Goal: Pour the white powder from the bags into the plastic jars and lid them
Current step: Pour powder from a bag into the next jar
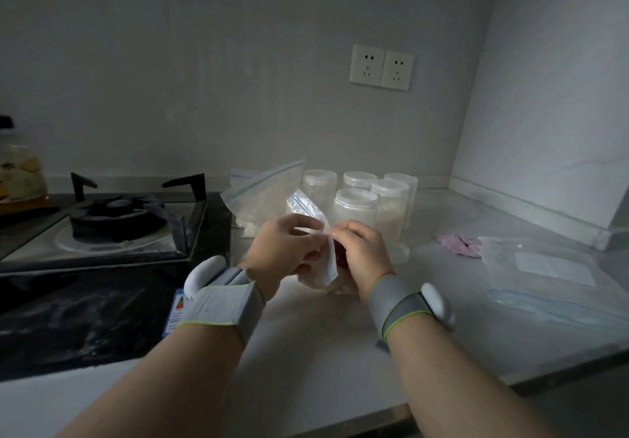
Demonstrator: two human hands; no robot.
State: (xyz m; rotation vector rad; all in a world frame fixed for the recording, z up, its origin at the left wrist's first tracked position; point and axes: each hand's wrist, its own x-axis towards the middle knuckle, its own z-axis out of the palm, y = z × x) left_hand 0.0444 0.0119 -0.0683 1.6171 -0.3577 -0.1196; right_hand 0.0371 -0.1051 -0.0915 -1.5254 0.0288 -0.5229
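Opening a bag before the pour. We see the left hand (282, 250) and the right hand (360, 254) meeting above the counter (323, 335), each pinching the top edge of a small bag (318, 272) between thumb and fingertips. The bag hangs between them with white powder settled in its lower part. We judge the step to be parting the seal, with nothing poured from this bag yet. Five jars (355, 208) stand clustered just behind the hands, all apparently lidded, and at least one seems partly filled. A large bag (262, 196) of powder leans beside them on the left. A loose lid (399, 253) appears to lie just right of the right hand. We cannot tell whether an open jar stands hidden beneath the hands. The next move calls for pulling the two edges fully apart, finding an unlidded jar, and tipping one corner of the bag over its mouth. Flat bags (544, 274) and a pink cloth (457, 243) lie to the right, and a stove (115, 220) sits to the left.
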